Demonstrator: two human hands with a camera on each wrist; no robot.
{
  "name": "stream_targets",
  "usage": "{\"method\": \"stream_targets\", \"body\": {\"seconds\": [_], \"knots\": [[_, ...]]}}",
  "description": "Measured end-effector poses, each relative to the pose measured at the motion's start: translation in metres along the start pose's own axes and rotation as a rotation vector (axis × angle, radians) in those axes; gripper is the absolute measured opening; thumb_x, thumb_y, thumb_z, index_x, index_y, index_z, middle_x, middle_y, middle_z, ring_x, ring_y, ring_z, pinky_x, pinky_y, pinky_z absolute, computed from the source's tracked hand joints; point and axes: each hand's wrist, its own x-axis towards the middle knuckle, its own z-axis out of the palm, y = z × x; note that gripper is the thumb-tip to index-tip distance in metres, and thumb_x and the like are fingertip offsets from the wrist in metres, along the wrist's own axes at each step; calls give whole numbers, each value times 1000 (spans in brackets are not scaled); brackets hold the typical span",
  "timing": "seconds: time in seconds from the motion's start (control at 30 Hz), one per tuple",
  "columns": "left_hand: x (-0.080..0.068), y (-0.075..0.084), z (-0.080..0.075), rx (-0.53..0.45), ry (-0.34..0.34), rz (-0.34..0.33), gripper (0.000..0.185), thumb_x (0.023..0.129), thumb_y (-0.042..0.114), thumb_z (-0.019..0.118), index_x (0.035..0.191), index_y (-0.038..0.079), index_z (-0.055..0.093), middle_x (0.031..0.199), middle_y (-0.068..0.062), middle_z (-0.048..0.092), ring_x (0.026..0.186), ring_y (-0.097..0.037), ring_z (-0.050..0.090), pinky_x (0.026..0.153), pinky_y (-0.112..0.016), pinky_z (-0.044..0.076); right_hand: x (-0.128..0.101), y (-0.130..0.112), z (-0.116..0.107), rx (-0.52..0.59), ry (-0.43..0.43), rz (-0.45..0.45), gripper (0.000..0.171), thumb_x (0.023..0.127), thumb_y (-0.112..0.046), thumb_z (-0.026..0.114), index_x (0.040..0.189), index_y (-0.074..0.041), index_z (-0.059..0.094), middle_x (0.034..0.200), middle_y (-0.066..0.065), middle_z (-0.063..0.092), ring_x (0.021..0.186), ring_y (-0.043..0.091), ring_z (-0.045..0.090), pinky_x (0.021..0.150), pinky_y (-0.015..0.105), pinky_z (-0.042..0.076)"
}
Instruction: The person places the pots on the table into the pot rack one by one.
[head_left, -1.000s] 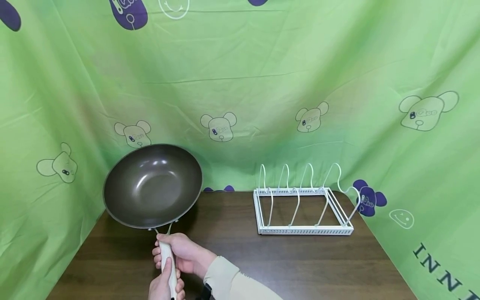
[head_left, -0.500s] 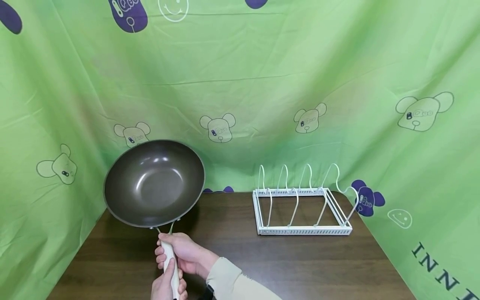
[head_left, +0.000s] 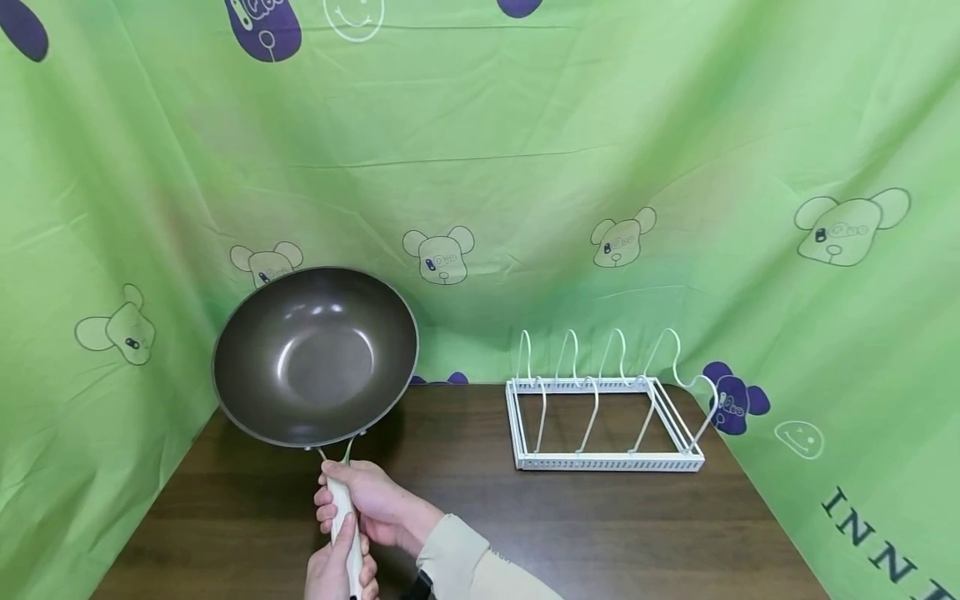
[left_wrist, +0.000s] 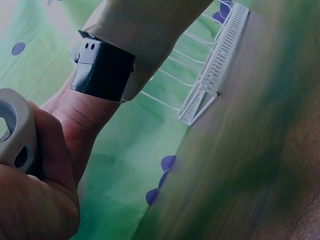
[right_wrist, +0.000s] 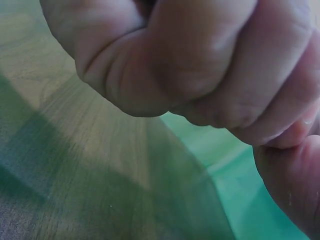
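So far the wok [head_left: 315, 357] is off the table [head_left: 525, 525] and in the air, gripped by 2 hands at once, while the white rack [head_left: 606, 421] stands bare with nothing between its wire dividers; judging from that, the lifting is done and any setting down is not yet made. Taking the rack as landmark: the wok hangs well to its left, above the left part of the table and in front of the green cloth [head_left: 525, 167], its dark inside tilted toward the camera and its rim clear of the wood. Its pale handle [head_left: 343, 517] runs down from the bowl toward the near table edge, also well left of the rack and nearer the viewer than it. The right hand [head_left: 375, 504] is wrapped round the upper part of the handle, fingers curled tight (the right wrist view shows those fingers [right_wrist: 210, 65] closed in a fist above the wood grain). The left hand [head_left: 333, 571] is clenched on the lower end of the handle, just below the right one and touching it; in the left wrist view the handle's pierced end [left_wrist: 15, 130] sits inside that fist, with the rack [left_wrist: 215, 70] beyond. Neither hand is near the rack, and the wok touches nothing but the 2 hands
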Motion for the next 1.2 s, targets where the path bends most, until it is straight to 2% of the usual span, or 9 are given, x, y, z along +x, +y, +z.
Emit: {"method": "stream_targets", "body": {"seconds": [0.53,1.2], "knots": [[0,0,3,-46,-44,11,48,108,46,41,72,15,49,53,4,47,41,-9,45,43,-22,43,-6,-2,-2,-21,2,-38,22,105,-30,50,91,-13,49,70,-4,47,57,7,43,55,21,46],[0,-1,5,-38,-78,46,46,109,42,39,75,13,48,53,4,47,41,-9,46,43,-22,44,-10,-3,-3,-29,21,-51,20,104,-29,52,93,-13,49,69,-3,47,57,8,45,55,21,46]]}}
